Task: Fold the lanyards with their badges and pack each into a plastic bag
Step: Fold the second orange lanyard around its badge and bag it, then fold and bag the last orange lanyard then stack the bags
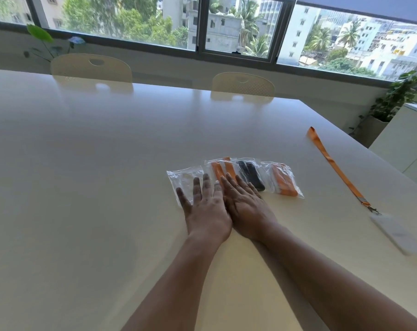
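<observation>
The leftmost plastic bag (182, 181) lies flat on the desk (83, 163) under my left hand (206, 211), whose fingers (196, 187) are straight and spread, pressing rather than gripping. What is inside looks pale and I cannot tell what it is. My right hand (247, 207) lies flat just beside the left, fingers extended onto the bag with the folded orange lanyard (217, 170) and touching the edge of the bag with the black lanyard (250, 176). A fourth bag, also orange inside (284, 181), ends the row. I read this as pressing the packed bags flat. To do it well, I would keep both palms low and broad and push the air toward each bag's mouth. I would press down rather than sideways, since the bags overlap and slick plastic will slide on this smooth top. Well apart to the right, a loose orange lanyard (334, 166) lies stretched out with its badge (394, 231) at the near end, not yet folded or bagged, so one pack looks left to do. Two chairs (90, 68) stand at the far edge.
</observation>
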The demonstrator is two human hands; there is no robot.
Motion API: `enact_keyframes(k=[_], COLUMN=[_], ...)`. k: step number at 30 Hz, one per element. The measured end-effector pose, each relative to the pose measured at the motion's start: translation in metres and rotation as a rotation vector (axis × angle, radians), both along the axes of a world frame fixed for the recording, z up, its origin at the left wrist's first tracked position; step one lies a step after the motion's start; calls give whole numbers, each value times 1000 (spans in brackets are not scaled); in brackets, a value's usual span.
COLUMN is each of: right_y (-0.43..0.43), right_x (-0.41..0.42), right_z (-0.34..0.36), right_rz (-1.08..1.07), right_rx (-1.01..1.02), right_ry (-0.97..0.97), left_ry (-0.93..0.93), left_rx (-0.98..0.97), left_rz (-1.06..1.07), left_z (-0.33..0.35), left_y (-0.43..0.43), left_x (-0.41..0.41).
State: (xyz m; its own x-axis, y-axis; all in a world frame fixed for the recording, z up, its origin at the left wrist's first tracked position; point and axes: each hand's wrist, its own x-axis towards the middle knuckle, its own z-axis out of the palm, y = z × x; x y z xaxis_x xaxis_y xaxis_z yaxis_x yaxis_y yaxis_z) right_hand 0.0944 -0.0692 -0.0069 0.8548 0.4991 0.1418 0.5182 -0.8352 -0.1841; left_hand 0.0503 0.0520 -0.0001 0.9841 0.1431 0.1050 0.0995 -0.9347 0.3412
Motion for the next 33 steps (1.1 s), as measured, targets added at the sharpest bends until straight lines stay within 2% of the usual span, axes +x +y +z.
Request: enact_keyframes(k=[5, 9, 14, 20, 25, 33], right_y=[-5, -20, -86, -191, -260, -320], right_x=[-3, -19, -43, -39, -32, -28], right_z=[-1, 7, 17, 37, 46, 34], right_rz=[97, 97, 88, -159, -412, -782], right_rx=[197, 398, 349, 306, 291, 162], right_ry=[-111, -37, 17, 39, -20, 18], left_ry=[-107, -136, -164, -229, -147, -47], left_rx=[31, -42, -22, -42, -61, -42], left_rz=[-17, -53, -103, -228, -346, -337], left_z=[-4, -3, -1, 10, 5, -7], left_y=[-10, -11, -23, -83, -135, -142], left_x=[-4, -11, -13, -7, 2, 3])
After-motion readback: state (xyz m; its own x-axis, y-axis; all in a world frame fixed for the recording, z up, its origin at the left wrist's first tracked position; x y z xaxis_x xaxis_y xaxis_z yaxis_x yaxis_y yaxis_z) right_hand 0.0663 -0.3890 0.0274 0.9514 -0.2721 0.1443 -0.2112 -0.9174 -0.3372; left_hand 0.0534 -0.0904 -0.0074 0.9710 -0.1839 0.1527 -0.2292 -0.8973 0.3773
